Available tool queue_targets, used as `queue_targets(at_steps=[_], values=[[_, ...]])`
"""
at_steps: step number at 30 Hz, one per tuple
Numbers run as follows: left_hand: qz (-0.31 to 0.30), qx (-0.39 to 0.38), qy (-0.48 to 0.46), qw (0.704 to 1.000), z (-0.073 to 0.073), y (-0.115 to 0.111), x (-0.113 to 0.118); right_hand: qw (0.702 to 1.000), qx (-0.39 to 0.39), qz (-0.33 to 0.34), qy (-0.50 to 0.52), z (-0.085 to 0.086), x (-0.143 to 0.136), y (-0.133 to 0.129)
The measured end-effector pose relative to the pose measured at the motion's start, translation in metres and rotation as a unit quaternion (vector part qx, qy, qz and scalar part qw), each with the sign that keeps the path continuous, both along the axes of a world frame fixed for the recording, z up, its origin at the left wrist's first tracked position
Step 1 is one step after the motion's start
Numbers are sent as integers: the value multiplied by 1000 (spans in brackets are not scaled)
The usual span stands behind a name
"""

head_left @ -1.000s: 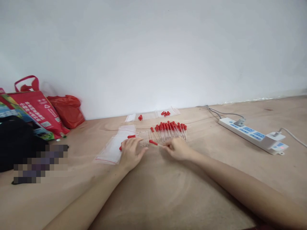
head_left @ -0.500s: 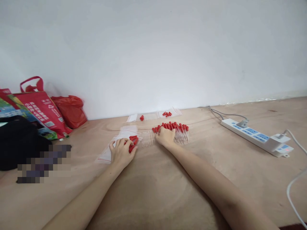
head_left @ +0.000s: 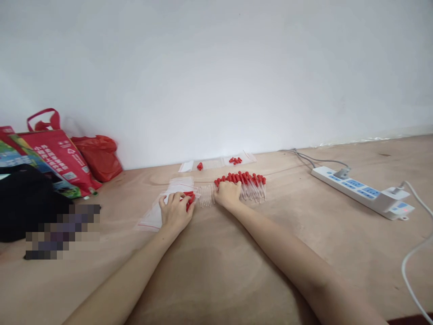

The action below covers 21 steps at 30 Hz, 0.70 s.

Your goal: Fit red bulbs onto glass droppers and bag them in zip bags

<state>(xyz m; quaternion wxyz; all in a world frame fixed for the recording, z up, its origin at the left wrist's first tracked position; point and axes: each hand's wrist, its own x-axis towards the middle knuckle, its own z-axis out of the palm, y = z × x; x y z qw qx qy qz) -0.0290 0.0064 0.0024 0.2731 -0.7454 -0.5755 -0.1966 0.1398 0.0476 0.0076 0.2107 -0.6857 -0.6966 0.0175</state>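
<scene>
My left hand [head_left: 177, 211] rests over a small pile of red rubber bulbs [head_left: 191, 197], fingers bent but apart, touching them. The bulbs lie on clear zip bags [head_left: 152, 216], partly covered by the hand. My right hand [head_left: 228, 194] is closed at the left part of a row of droppers [head_left: 252, 185], clear thin tubes topped with red bulbs. Its fingertips are hidden, so what they pinch cannot be made out. Between the two hands lie bare clear tubes [head_left: 205, 196], side by side and without red bulbs.
By the wall lie more zip bags [head_left: 186, 167], with red bulbs [head_left: 235, 160] on top. A white power strip [head_left: 352, 187] with plugs and cables sits at right. Red shopping bags [head_left: 64, 158] and a black bag [head_left: 30, 203] stand at left.
My right hand has shifted slightly left along the dropper row, uncovering some tubes on its right. My left hand has moved a little right and up over the red bulbs.
</scene>
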Motion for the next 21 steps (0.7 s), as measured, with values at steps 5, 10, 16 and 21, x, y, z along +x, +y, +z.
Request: queue_targets(at_steps=[5,10,16,21], values=[[10,-9,-11,1000,0,1,4,998,-45,11,-31,3,-9,3],[29,-10,-25,999,1,1,6,997,-49,19,-51,3,-14,1],[-27,23,-64,997,4,-6,9,994,84,62,-46,-10,12,-25],[-151,-47,-108,982,6,-31,26,976,145,161,9,-32,67,-53]])
